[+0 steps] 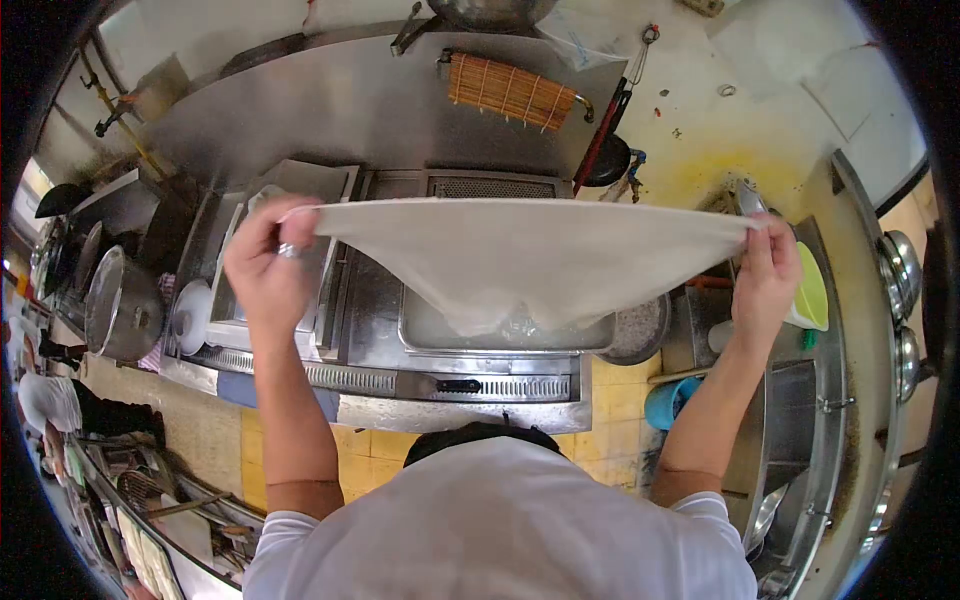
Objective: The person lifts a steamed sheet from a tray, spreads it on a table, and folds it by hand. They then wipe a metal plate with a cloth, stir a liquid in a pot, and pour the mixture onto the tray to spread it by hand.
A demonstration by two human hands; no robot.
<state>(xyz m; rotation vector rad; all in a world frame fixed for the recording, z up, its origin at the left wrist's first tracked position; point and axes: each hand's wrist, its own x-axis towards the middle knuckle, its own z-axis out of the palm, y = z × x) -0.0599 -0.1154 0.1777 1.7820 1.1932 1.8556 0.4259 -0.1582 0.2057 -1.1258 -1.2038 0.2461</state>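
Observation:
A wide whitish cloth (pixel 540 250) is stretched taut along its top edge between my two hands. My left hand (pixel 275 260), with a ring on one finger, pinches its left corner. At the opposite corner, my right hand (pixel 766 270) has its fingers closed on the cloth. The cloth sags in the middle, and its lower part hangs over a rectangular metal tray (pixel 480 349) that holds pale, cloudy liquid. Much of the tray is hidden behind the cloth.
A steel counter (pixel 372 310) carries the tray. A black-handled knife (pixel 459 386) lies on its front ledge. To the right are a round pan (pixel 640 330), a blue bucket (pixel 668 402) and a green-yellow basin (pixel 812 285). A large metal pot (pixel 125 305) stands left; a person (pixel 55 400) is farther left.

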